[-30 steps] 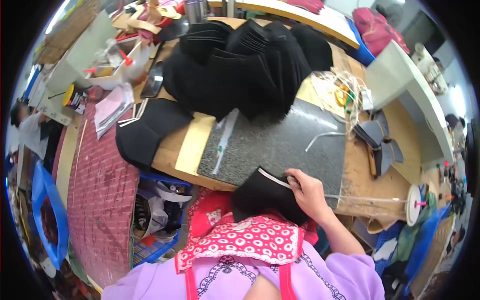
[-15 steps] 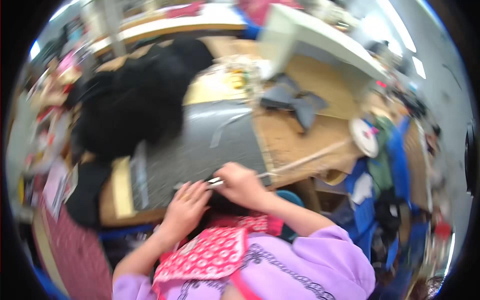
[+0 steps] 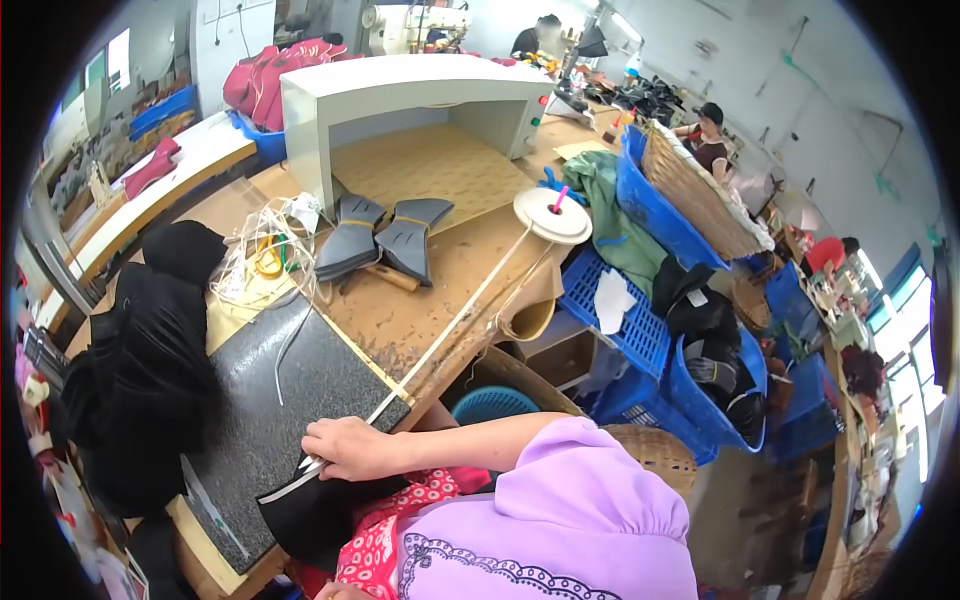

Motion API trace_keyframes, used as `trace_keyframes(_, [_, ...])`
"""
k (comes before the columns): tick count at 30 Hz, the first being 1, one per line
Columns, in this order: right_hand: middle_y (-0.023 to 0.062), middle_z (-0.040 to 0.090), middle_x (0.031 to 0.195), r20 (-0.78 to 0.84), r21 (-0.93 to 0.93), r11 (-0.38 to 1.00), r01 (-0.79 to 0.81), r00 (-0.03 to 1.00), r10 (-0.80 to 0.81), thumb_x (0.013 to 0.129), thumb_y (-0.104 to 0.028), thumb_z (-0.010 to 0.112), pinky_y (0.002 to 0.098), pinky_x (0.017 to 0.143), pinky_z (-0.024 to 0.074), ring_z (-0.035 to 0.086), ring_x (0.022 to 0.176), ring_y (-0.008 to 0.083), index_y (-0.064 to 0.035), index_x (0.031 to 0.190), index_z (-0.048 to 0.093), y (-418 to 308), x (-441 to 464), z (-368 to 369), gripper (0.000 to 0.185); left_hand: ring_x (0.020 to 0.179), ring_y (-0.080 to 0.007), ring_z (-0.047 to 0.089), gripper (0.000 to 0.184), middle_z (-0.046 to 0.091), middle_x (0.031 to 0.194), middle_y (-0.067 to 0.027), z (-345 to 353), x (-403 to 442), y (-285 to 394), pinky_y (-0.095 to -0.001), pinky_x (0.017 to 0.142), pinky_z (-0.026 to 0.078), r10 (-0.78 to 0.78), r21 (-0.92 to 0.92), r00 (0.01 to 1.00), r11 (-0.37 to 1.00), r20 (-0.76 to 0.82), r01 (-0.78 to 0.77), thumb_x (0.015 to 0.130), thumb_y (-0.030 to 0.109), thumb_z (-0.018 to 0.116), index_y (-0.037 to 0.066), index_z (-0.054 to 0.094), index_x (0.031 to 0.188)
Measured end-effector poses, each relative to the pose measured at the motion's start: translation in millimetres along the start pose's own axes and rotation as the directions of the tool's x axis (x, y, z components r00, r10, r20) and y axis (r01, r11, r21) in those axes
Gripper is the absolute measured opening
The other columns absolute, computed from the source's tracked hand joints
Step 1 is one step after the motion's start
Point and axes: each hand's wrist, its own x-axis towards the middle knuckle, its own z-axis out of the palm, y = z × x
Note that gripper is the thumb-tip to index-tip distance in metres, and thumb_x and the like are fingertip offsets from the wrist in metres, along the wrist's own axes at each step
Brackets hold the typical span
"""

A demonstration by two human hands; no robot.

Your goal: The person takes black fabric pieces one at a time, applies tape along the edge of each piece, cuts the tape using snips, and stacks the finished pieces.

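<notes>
Gripping white tape (image 3: 439,340) at the edge of a black piece (image 3: 312,520): right hand (image 3: 345,448), fingers curled closed. Something shiny at the fingertips, too small to ID. Black piece overlaps the near edge of the dark slab (image 3: 270,385) on the desk (image 3: 450,270), rest of it off the slab, up against the red apron (image 3: 372,545). Tape runs taut from that hand, over the slab's right corner, to a white spool (image 3: 543,222) beyond and right of the slab. Left hand (image 3: 343,592): just a sliver, nearer the body than the slab; can't tell its grip. Black stack (image 3: 140,370) left of slab, grey pieces (image 3: 350,240) beyond it.
</notes>
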Motion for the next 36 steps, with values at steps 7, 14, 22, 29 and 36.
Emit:
trace_keyframes(7, [0.0151, 0.056, 0.09, 0.017, 0.015, 1.0, -0.001, 1.0, 0.001, 0.068, -0.017, 0.076, 0.0449, 0.074, 0.0486, 0.057, 0.089, 0.0352, -0.0025, 0.086, 0.052, -1, 1, 1, 0.033, 0.097, -0.0182, 0.06, 0.027, 0.065, 0.096, -0.0044, 18, 0, 10, -0.0389, 0.084, 0.043, 0.289, 0.791, 0.956, 0.572, 0.052, -0.216, 0.076, 0.025, 0.059, 0.011, 0.066, 0.097])
trace_keyframes(14, [0.0131, 0.056, 0.089, -0.035, -0.064, 0.998, 0.017, 0.999, -0.019, 0.067, -0.018, 0.076, 0.0429, 0.074, 0.0489, 0.057, 0.089, 0.0334, -0.0053, 0.086, 0.054, -4, 0, -1, 0.032, 0.121, -0.0385, 0.043, 0.067, 0.058, 0.104, -0.018, 25, -6, 0, -0.0532, 0.106, 0.024, 0.021, 0.67, 0.993, 0.736, 0.118, -0.095, 0.083, 0.04, 0.064, -0.002, 0.046, 0.13])
trace_keyframes(22, [0.0114, 0.055, 0.084, 0.021, -0.007, 1.0, 0.012, 1.0, -0.012, 0.073, -0.015, 0.075, 0.0413, 0.069, 0.0475, 0.058, 0.084, 0.032, -0.0049, 0.086, 0.053, -10, 3, -16, 0.027, 0.083, -0.0253, 0.054, 0.035, 0.058, 0.085, -0.0097, -6, 8, 12, -0.0382, 0.075, 0.038, 0.123, 0.313, 0.979, 0.934, 0.165, -0.17, 0.08, 0.034, 0.073, 0.004, 0.064, 0.096])
trace_keyframes(29, [0.0109, 0.056, 0.085, 0.102, 0.012, 0.999, -0.046, 0.994, 0.044, 0.075, -0.012, 0.073, 0.0404, 0.07, 0.0468, 0.058, 0.084, 0.0312, -0.0042, 0.087, 0.054, -10, 8, -19, 0.024, 0.084, -0.0242, 0.053, 0.022, 0.065, 0.094, -0.0133, -13, 12, -54, -0.0371, 0.08, 0.041, 0.229, -0.274, 0.769, 0.843, -0.597, -0.464, 0.09, 0.019, 0.058, 0.0, 0.067, 0.084])
trace_keyframes(36, [0.0111, 0.057, 0.085, 0.152, -0.075, 0.997, -0.004, 0.988, 0.015, 0.077, -0.01, 0.068, 0.0412, 0.07, 0.0461, 0.057, 0.083, 0.0313, -0.0044, 0.084, 0.055, -16, 13, -21, 0.015, 0.116, -0.0334, 0.053, 0.043, 0.058, 0.121, -0.0152, -6, 38, -137, -0.0437, 0.101, 0.04, 0.396, 0.698, 0.607, 0.59, -0.689, 0.406, 0.07, 0.012, 0.075, 0.001, 0.061, 0.109])
